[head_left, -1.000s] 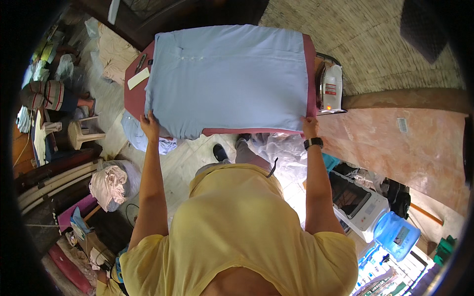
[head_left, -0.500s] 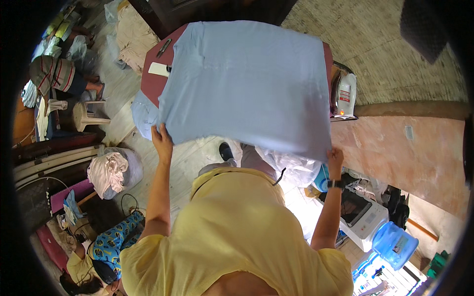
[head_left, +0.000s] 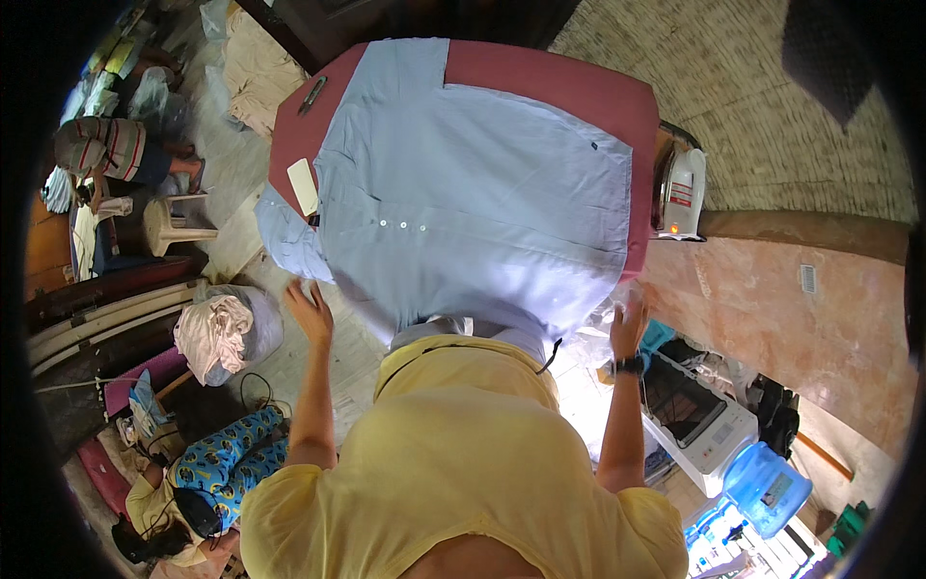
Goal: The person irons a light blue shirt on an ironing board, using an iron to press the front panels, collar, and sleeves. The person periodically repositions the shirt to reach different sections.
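A light blue polo shirt (head_left: 502, 183) lies spread over a dark red padded board (head_left: 598, 87), its placket with three pale buttons facing up. The near part of the shirt hangs over the board's front edge by my waist. My left hand (head_left: 311, 311) is off the cloth with fingers spread, just below the shirt's left side. By the near right corner of the board, my right hand (head_left: 629, 323) holds nothing, its fingers stretched and slightly blurred. A white card (head_left: 302, 186) rests beside the collar. More light blue cloth (head_left: 289, 236) hangs at the board's left edge.
An iron (head_left: 682, 193) with a lit orange light stands at the board's right end. A small dark tool (head_left: 312, 95) lies at the far left corner. A white appliance (head_left: 709, 425) and a blue water jug (head_left: 767, 487) are at lower right. Two people are at left.
The shirt has come down onto the board and now shows its buttoned front. Both hands have let go of its near edge and drawn slightly back.
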Tool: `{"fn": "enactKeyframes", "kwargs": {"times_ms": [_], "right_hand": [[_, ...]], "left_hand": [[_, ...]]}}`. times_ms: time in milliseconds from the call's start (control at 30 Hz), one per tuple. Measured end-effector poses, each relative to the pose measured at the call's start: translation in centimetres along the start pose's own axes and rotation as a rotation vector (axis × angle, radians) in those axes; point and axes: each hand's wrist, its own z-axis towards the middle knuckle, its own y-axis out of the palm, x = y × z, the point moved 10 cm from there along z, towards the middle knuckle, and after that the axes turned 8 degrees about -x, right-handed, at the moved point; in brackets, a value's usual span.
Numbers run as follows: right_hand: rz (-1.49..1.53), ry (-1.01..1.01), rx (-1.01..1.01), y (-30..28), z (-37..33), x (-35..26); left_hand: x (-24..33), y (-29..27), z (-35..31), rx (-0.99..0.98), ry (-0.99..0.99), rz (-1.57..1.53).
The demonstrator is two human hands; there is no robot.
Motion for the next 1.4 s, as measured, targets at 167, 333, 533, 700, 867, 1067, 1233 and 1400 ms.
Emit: {"fn": "enactKeyframes", "kwargs": {"times_ms": [167, 333, 533, 700, 867, 1067, 1233, 1400], "right_hand": [[0.001, -0.22, 0.13, -1.6, 20.0, -11.6], [-0.152, -0.234, 0.104, 1.1, 27.9, -16.3], [-0.191, -0.357, 0.094, 1.8, 32.8, -13.2], [0.021, -0.461, -0.036, 0.1, 38.7, -11.0], [0.152, -0.437, -0.016, 1.2, 42.1, -10.8], [0.077, -0.413, 0.081, 2.5, 43.0, -12.2], [-0.149, -0.237, 0.193, 0.7, 39.4, -14.3], [0.132, -0.445, 0.102, 4.0, 35.8, -19.9]], "left_hand": [[15.8, 1.9, 17.3, 0.128, 0.468, -0.078], [31.0, 14.2, 23.3, -0.329, 0.87, -0.146], [34.9, 22.0, 26.3, -0.488, 0.896, 0.149], [35.3, 21.4, 29.7, -0.567, 0.961, 0.293], [35.0, 21.6, 32.5, -0.426, 0.877, 0.282], [33.1, 22.9, 33.7, -0.238, 0.728, 0.333], [38.9, 22.5, 31.3, -0.269, 0.662, 0.074], [48.4, 27.9, 26.7, -0.587, 0.752, -0.509]]}}
